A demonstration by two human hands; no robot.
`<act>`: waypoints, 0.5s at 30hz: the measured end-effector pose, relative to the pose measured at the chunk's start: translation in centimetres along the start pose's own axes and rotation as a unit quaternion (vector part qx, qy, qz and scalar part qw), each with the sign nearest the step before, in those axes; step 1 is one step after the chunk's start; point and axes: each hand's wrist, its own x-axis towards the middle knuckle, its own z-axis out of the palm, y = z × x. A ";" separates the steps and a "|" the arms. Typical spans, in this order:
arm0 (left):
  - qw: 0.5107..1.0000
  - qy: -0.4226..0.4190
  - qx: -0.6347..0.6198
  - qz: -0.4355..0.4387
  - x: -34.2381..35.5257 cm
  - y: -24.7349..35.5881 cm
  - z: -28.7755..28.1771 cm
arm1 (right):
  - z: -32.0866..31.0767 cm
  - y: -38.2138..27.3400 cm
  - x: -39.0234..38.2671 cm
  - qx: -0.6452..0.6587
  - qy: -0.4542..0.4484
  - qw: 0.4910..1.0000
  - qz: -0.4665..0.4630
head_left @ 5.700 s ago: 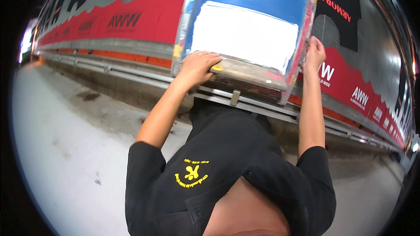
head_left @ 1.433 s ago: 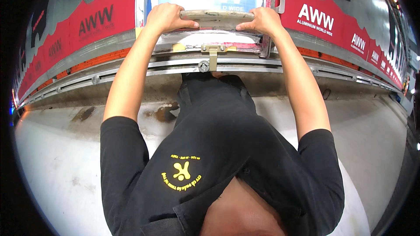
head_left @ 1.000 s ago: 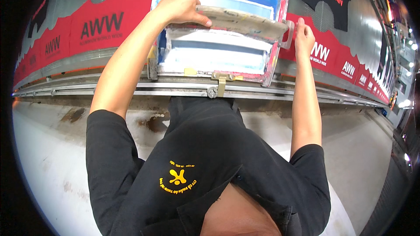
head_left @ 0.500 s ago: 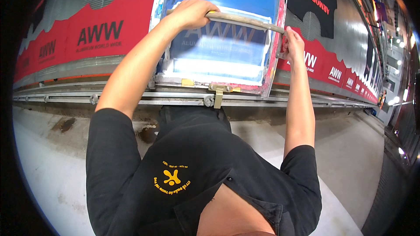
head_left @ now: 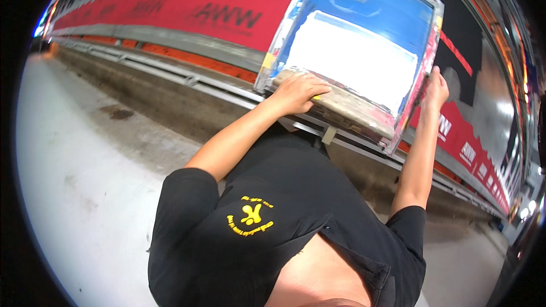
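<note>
A screen-printing frame [head_left: 364,28] with blue mesh and a white patch lies tilted on a long table. A stained wooden squeegee [head_left: 355,112] sits along the frame's near edge. My left hand [head_left: 298,91] presses down on the squeegee's left end, fingers curled over it. My right hand [head_left: 435,88] grips the frame's right side rail. Both forearms reach up from my black shirt with a yellow emblem.
Red printed fabric [head_left: 187,14] runs the table's length to the left and continues past the frame to the right [head_left: 463,142]. A metal rail [head_left: 170,74] edges the table's front. Grey concrete floor [head_left: 85,153] spreads to the left and below.
The squeegee has come from the middle of the screen down to the near edge under my left hand. My right hand stays on the frame's right side, and the view has swung left.
</note>
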 end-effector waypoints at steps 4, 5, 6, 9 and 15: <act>0.998 -0.011 0.037 -0.051 1.6 2.7 0.2 | -1.7 1.4 -0.1 0.048 0.015 0.999 -0.001; 0.997 -0.019 0.048 -0.057 2.2 2.9 -0.1 | -1.6 2.2 0.3 0.035 0.022 0.999 0.000; 0.995 -0.038 0.051 -0.071 3.1 3.1 -0.7 | -1.6 3.1 0.8 0.021 0.034 0.999 0.000; 0.990 -0.079 0.040 -0.105 5.3 3.6 -1.2 | -1.5 4.0 1.4 0.019 0.050 0.999 -0.006; 0.994 -0.018 0.070 -0.084 7.8 1.8 -0.1 | -0.6 5.3 3.6 0.021 0.048 0.998 0.026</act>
